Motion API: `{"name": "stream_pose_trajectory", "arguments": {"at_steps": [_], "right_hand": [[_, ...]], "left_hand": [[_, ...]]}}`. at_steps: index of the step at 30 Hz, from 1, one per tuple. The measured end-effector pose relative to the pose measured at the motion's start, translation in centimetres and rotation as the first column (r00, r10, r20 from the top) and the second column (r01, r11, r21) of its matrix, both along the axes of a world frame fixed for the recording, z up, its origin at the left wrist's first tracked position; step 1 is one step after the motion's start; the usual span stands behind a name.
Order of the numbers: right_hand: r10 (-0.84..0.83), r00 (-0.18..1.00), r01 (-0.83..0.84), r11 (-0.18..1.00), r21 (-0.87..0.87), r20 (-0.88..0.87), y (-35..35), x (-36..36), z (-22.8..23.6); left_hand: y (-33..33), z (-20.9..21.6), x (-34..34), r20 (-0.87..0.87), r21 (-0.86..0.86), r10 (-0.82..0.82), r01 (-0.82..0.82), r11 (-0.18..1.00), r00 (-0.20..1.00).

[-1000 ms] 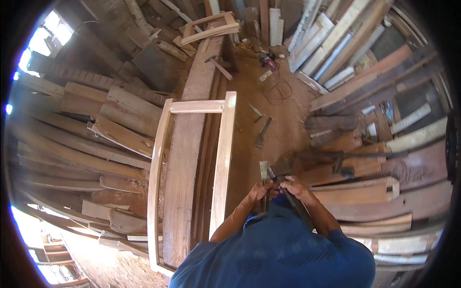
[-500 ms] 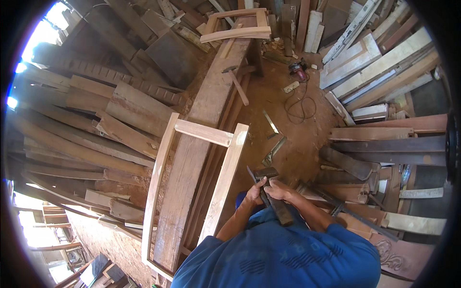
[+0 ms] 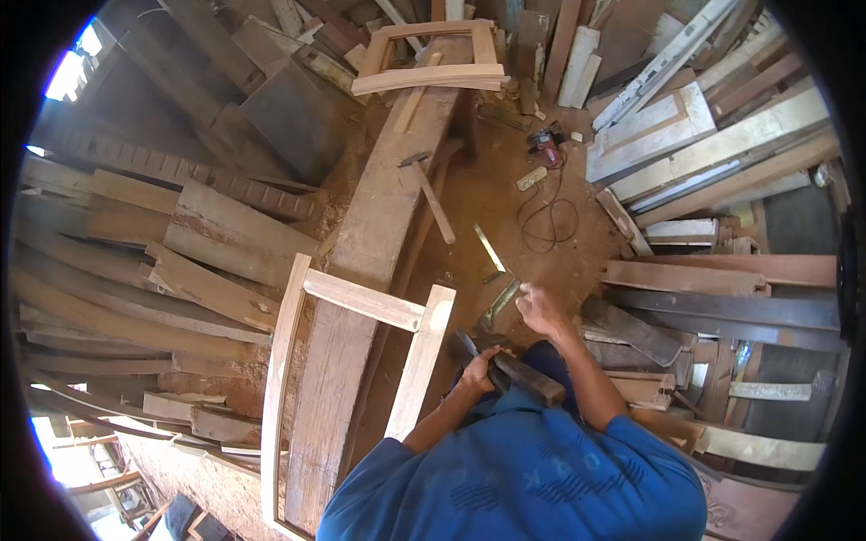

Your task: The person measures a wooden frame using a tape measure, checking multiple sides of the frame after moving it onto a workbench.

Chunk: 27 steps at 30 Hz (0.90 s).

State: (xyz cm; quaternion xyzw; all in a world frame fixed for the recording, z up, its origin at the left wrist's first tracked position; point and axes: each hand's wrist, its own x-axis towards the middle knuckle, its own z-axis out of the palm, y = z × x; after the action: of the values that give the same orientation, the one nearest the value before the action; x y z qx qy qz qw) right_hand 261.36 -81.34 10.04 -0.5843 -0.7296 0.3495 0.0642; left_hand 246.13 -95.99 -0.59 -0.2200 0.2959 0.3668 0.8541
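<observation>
My left hand is closed at my lap around a thin, dark, blade-like piece. Against it lies a long dark wooden block, slanting toward my right; its exact kind is unclear. My right hand is off the block, raised over the floor with curled fingers; whatever it may hold is too small to make out. Just beyond it, a metal bar-like tool lies on the floor. To my left, a pale wooden frame rests across the long bench.
A hammer lies on the bench. Another wooden frame sits at its far end. A red power tool with a looped cord is on the floor. Stacked planks line the left; boards crowd the right.
My right hand has let go of the dark block and moved forward, up over the floor. The block has swung to the right in my left hand. The view has shifted slightly.
</observation>
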Motion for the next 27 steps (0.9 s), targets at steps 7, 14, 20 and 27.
{"name": "stream_pose_trajectory", "arguments": {"at_steps": [7,14,20,27], "right_hand": [[0.002,0.982,-0.016,0.997,-0.073,-0.187,9.8,-7.2,-0.7],[0.396,0.912,-0.411,0.869,-0.276,-0.111,10.7,0.0,-5.3],[0.545,0.835,-0.508,0.711,-0.487,-0.075,9.3,10.4,-2.1],[0.278,0.898,-0.393,0.854,-0.341,-0.341,11.3,11.9,1.5]], "left_hand": [[2.4,-0.2,1.3,0.043,-0.144,0.141,-0.133,0.981,0.989],[8.6,2.0,5.3,-0.037,-0.192,0.163,-0.167,0.967,0.986],[14.2,0.5,9.3,-0.200,0.126,0.188,-0.165,0.978,0.962],[19.4,3.3,9.6,-0.485,0.333,0.345,-0.195,0.923,0.804]]}}
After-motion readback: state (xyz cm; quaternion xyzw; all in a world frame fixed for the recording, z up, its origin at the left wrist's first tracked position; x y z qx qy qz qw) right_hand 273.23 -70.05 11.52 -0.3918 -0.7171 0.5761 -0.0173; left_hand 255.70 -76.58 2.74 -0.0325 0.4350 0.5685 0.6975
